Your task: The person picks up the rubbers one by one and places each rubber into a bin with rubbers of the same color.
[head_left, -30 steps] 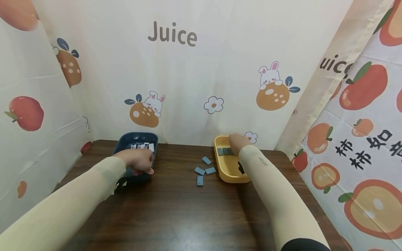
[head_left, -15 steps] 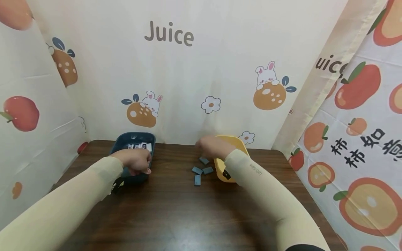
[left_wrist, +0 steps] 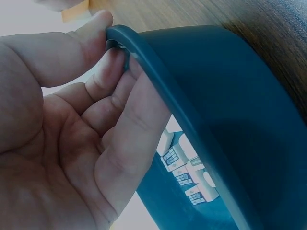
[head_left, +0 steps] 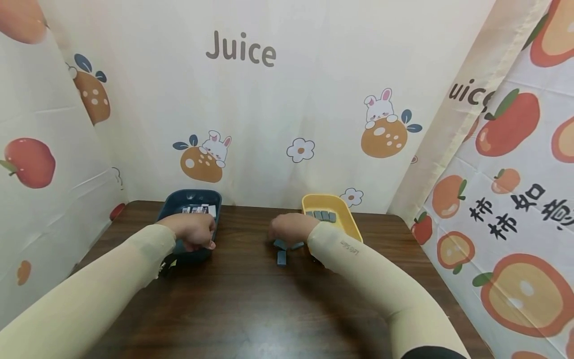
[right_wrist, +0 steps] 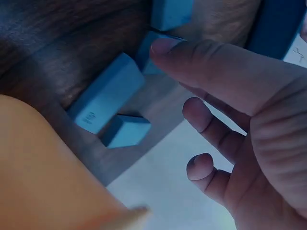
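- A person sits at a dark brown wooden table [head_left: 251, 299], both arms in pale cream sleeves reaching forward.
- The left hand [head_left: 193, 232] grips the near rim of a dark blue oval plastic tray [head_left: 190, 199] at the back left of the table. In the left wrist view, the thumb lies over the outside of the rim and the fingers [left_wrist: 115, 110] curl against its inner side, so the rim is pinched between them.
- Small white boxes with dark printed labels [left_wrist: 184, 167] lie inside the dark blue tray, on its floor.
- The right hand [head_left: 287, 229] hovers low over a small cluster of flat blue-grey rectangular blocks [head_left: 281, 257] lying loose on the table, just left of a yellow oval plastic tray [head_left: 347, 222].
- In the right wrist view, the right hand's fingers [right_wrist: 201, 108] are spread and slightly bent, holding nothing; the index fingertip is at the edge of one block, and whether it touches cannot be told.
- Three blocks show close together under the hand in that view, a fourth at the top edge.
- More blue-grey blocks [head_left: 321, 215] stand in a row inside the yellow tray, along its far end.
- Cream fabric printed with oranges, rabbits, flowers and the word "Juice" [head_left: 240, 48] hangs behind and beside the table.
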Motion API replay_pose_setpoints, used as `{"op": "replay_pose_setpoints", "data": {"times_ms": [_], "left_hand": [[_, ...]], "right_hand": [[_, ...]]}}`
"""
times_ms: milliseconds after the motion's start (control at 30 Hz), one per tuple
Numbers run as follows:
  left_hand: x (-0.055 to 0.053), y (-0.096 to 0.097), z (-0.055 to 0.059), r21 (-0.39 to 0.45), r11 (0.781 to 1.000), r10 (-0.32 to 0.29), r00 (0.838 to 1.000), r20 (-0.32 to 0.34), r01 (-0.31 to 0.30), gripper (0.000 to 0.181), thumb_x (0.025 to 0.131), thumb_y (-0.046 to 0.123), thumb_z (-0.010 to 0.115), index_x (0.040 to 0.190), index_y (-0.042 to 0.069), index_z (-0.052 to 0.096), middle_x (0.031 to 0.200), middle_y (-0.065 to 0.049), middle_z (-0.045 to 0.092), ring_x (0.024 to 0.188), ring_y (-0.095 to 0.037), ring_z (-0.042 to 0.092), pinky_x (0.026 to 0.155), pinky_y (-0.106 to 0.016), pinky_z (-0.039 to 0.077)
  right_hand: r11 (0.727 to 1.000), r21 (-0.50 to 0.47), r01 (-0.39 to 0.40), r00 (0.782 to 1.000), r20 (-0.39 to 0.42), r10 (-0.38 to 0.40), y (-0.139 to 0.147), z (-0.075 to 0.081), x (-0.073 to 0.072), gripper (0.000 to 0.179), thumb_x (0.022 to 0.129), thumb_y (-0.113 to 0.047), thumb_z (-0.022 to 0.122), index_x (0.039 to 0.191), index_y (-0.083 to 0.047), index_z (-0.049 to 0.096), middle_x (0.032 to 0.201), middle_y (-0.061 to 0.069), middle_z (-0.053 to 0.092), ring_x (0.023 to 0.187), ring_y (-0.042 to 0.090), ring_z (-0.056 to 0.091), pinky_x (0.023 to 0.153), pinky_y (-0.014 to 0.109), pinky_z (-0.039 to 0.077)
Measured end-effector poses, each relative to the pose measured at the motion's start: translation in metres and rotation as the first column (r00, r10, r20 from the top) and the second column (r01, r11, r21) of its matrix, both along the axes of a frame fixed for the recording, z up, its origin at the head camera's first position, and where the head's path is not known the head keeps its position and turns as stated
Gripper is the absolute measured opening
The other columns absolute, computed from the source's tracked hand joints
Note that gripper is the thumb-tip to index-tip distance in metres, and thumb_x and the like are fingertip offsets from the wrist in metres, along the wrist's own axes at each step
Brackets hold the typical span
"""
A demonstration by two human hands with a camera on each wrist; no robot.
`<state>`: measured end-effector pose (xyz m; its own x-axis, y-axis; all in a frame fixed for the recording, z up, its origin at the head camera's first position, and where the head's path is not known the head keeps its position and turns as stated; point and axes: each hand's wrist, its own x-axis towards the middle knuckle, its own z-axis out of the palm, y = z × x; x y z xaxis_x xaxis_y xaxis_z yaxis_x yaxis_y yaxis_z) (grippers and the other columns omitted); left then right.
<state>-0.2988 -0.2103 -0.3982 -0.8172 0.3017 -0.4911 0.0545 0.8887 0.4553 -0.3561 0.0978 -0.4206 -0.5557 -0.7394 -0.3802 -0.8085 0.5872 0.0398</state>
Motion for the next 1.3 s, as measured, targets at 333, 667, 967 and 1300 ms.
{"op": "replay_pose_setpoints", "data": {"times_ms": [333,667,967,1300], "left_hand": [[0.000,0.000,-0.002,-0.002,1.000,0.003,1.000,-0.008,-0.003,0.022,0.107,0.019,0.079,0.120,0.003,0.070,0.108,-0.014,0.070,0.094,-0.029,0.069,0.083,-0.041,0.070],[0.001,0.000,-0.002,0.004,1.000,0.000,1.000,-0.009,0.000,0.020,0.108,0.019,0.078,0.118,0.003,0.070,0.109,-0.014,0.070,0.096,-0.029,0.070,0.083,-0.041,0.070],[-0.001,0.000,0.000,0.001,1.000,0.001,1.000,-0.009,-0.001,0.031,0.108,0.018,0.078,0.130,-0.001,0.067,0.115,-0.015,0.070,0.098,-0.029,0.071,0.084,-0.042,0.070],[0.000,0.000,-0.003,0.009,1.000,-0.001,1.000,-0.026,0.001,0.020,0.107,0.018,0.078,0.118,0.003,0.070,0.109,-0.013,0.070,0.095,-0.029,0.070,0.084,-0.043,0.070]], "right_hand": [[1.000,-0.012,0.026,0.999,-0.022,-0.026,-0.002,-0.012,-0.002,0.024,0.093,0.000,0.087,0.096,-0.023,0.080,0.096,-0.007,0.072,0.083,0.016,0.061,0.075,0.029,0.058],[0.957,-0.253,0.141,0.990,0.014,-0.142,0.016,0.022,-0.011,0.033,0.097,-0.020,0.085,0.130,-0.013,0.082,0.127,0.002,0.078,0.103,0.017,0.071,0.094,0.035,0.065],[0.831,-0.410,0.377,0.923,0.091,-0.373,0.070,0.045,-0.037,0.035,0.097,-0.026,0.083,0.129,-0.012,0.081,0.124,0.003,0.078,0.102,0.023,0.069,0.091,0.040,0.063],[0.802,-0.319,0.505,0.862,0.137,-0.488,0.117,0.027,-0.052,0.033,0.100,-0.026,0.081,0.130,-0.011,0.081,0.126,0.005,0.079,0.117,0.027,0.072,0.121,0.070,0.049]]}}
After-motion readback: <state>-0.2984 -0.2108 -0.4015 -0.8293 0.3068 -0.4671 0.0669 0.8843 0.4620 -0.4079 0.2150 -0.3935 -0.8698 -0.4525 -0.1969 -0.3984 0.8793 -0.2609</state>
